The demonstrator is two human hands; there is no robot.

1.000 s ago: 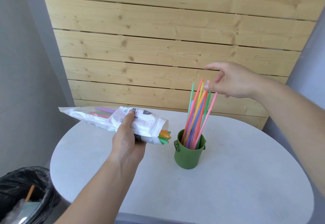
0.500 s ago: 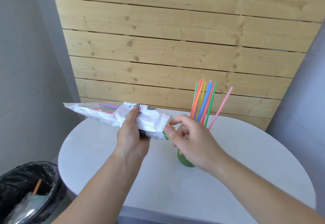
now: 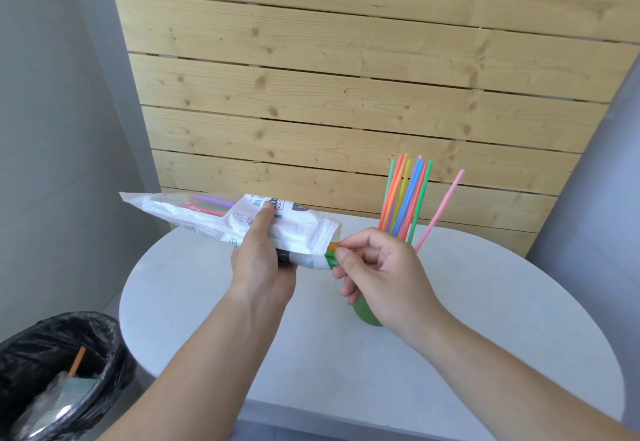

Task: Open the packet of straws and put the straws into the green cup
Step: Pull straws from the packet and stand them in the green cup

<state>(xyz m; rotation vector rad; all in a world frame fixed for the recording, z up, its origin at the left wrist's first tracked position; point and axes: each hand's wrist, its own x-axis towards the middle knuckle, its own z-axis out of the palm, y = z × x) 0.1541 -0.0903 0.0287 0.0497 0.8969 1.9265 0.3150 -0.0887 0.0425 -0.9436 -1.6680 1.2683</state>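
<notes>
The left hand [image 3: 263, 267] gripped the soft, crinkly packet [image 3: 207, 218] mid-length. The right hand [image 3: 377, 274] pinched light, bendy straw ends [image 3: 330, 253] at its mouth, likely best drawn straight. The cup [image 3: 365, 314] stood just behind that hand.

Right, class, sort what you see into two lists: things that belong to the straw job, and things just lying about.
Job: packet, straw ends pinched by the right hand, left hand holding the packet, green cup, straws standing in it.
Lying about: black-lined bin, wooden slat wall.
</notes>
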